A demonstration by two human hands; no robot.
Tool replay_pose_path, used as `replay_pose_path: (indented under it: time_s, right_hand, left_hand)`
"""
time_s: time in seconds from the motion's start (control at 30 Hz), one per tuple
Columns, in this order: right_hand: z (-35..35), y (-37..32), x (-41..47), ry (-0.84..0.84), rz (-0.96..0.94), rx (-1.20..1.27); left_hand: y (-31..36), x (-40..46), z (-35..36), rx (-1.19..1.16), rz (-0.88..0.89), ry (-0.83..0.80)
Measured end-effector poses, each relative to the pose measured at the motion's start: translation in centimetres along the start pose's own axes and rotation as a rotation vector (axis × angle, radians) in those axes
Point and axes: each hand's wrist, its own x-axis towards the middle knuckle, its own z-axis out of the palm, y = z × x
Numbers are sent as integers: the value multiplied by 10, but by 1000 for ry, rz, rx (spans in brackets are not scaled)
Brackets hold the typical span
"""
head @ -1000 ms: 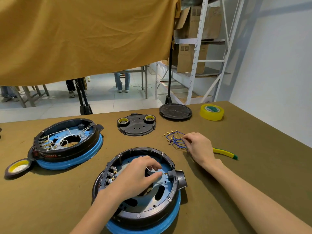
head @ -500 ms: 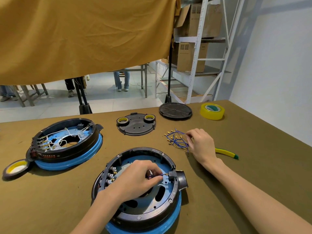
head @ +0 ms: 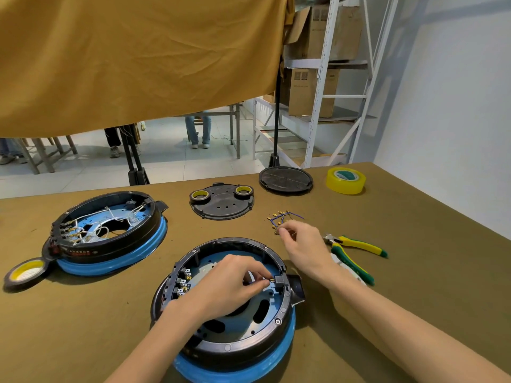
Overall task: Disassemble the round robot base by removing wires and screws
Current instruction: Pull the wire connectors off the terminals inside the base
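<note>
While it sits open on the olive-brown table (head: 414,272) nearest the camera, the round black-and-blue robot base (head: 229,322) shows a blue inner plate with cut-outs and brass terminals. Inside it, the left hand (head: 226,288) pinches a thin blue wire (head: 255,283) at a terminal, hiding much of the plate. The right hand (head: 301,244) pinches at the loose bundle of blue wires (head: 282,218); its grip is hard to make out.

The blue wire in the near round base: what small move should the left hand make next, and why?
Probably pull the thin blue wire leftward, off the black connector block on the rim of the near round black-and-blue base. The left hand already pinches it at its gold terminal, while the right hand touches the loose pile of blue wires.
</note>
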Motion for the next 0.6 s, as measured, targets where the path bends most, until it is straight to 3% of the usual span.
replay_pose_path:
  time_s: [0.27, 0.4, 0.6]
  right_hand:
    - [12, -20, -18, -244, 220, 41]
    - [19, -26, -25, -231, 184, -71]
    - [17, -24, -28, -210, 149, -43]
  left_hand:
    - [2, 7, 0, 80, 57, 25]
    - [1, 7, 2, 128, 103, 66]
    - [1, 5, 2, 140, 116, 105]
